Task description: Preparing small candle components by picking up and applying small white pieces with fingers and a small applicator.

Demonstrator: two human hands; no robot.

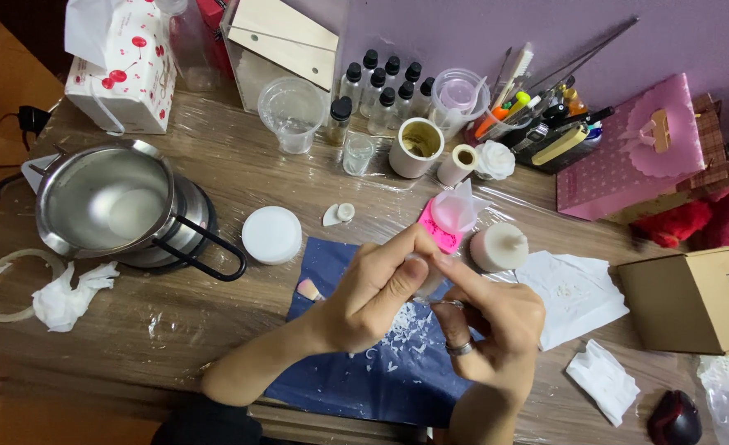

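While both hands pinch small clear piece (425,276) over blue sheet (356,363): left hand (373,292), right hand (496,321) fingers closed; keep scraping gentle, flakes falling on sheet.

head view | worn on the person's head | faces steeply down over the table (216,156) | close range, hands central
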